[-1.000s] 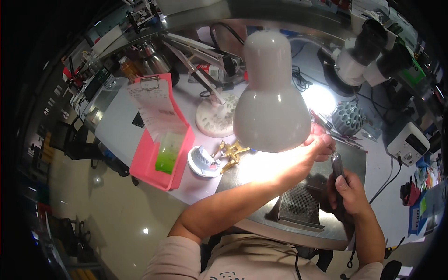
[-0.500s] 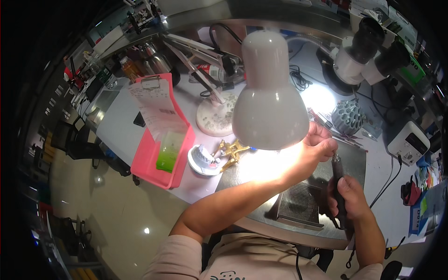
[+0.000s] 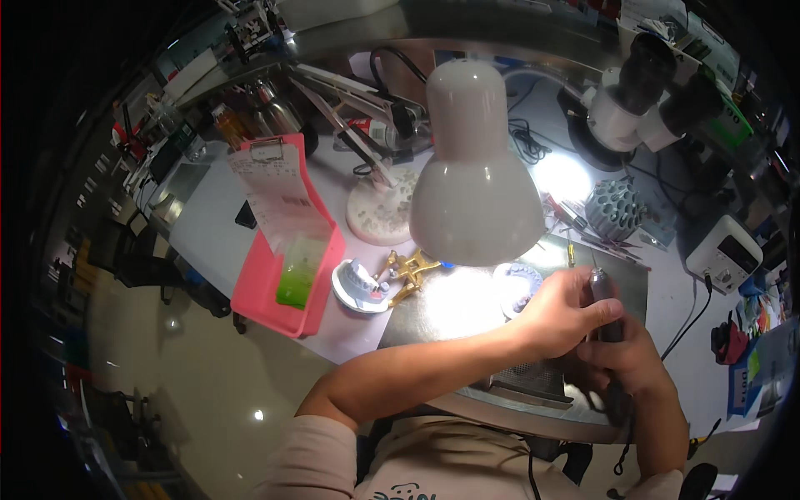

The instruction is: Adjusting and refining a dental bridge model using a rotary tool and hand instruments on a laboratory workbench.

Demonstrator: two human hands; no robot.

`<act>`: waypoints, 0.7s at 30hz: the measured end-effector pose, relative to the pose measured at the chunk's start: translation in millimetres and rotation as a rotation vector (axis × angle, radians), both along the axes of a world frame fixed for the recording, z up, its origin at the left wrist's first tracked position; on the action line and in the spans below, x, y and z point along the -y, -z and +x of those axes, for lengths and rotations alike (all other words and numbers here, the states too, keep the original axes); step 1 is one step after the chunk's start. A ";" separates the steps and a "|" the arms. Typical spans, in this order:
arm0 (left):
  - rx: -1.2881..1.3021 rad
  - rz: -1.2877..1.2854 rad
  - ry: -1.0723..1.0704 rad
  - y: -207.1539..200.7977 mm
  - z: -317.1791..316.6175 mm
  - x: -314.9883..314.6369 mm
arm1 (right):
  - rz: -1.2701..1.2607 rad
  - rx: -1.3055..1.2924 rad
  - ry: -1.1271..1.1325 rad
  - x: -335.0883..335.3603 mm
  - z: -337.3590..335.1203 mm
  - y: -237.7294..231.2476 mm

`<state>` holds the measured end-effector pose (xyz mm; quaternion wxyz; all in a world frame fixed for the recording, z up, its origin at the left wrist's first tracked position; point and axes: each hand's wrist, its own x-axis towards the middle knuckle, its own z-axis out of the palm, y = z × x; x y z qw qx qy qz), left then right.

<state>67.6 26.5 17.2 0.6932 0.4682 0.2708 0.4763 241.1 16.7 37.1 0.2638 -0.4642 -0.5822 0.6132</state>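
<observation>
A dark rotary handpiece (image 3: 608, 312) with a metal nose stands nearly upright at the right of the steel work plate. My left hand (image 3: 560, 321) is closed around its upper part, thumb across the front. Lower down, my right hand (image 3: 633, 357) grips the body of the same handpiece. A pale dental model (image 3: 523, 283) lies on the plate just beyond my left hand, partly hidden by it and lit brightly. Left of the plate rest another dental cast (image 3: 360, 287) on a white round base and a gold-coloured articulator (image 3: 411, 268).
A white lamp head (image 3: 477, 200) hangs low over the plate. A pink tray (image 3: 279, 323) with a clipboard and green packet stands left. At right are a grey bur holder (image 3: 617, 208), a microscope (image 3: 621, 108) and a white control box (image 3: 725, 254). A mesh grille (image 3: 533, 385) lies below my forearm.
My left hand has come down from the handpiece's tip to wrap its upper part, close to my right hand. The dental model on the plate has come into sight. The view has shifted slightly.
</observation>
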 end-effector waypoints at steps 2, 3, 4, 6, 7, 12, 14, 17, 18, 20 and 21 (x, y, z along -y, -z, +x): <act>-0.363 0.202 -0.173 -1.0 2.0 -3.1 | 0.637 0.341 0.070 1.2 -10.7 -3.9; -0.359 0.203 -0.169 -1.5 4.8 -5.3 | 0.636 0.345 0.073 4.3 -11.8 -6.1; -0.309 0.081 -0.201 -5.2 6.0 -6.8 | 0.674 0.476 0.141 6.8 -13.3 -6.2; -0.210 -0.120 -0.211 -12.9 0.5 -13.0 | 1.249 0.790 0.163 8.2 -17.7 -15.2; -0.205 -0.117 -0.211 -15.9 1.2 -16.5 | 1.253 0.794 0.162 12.6 -15.2 -22.8; 0.282 -0.455 -0.245 -5.6 13.3 -19.3 | 0.601 0.316 -0.104 32.0 16.2 7.5; 0.215 -0.438 0.022 -2.3 13.9 -16.8 | 0.441 -0.266 0.155 12.7 3.3 17.9; 0.005 -0.365 0.036 -12.3 9.3 -9.2 | 0.955 0.188 -0.046 -22.7 19.1 14.6; 0.005 -0.365 0.035 -10.7 2.7 -6.9 | 0.955 0.186 -0.047 -23.7 19.0 15.7; -0.653 0.169 -0.253 0.7 -19.9 -0.7 | 0.754 -0.127 0.038 -28.0 18.2 18.9; -0.971 0.447 -0.390 4.5 -30.4 3.4 | 0.590 -0.209 0.143 -24.4 17.7 9.1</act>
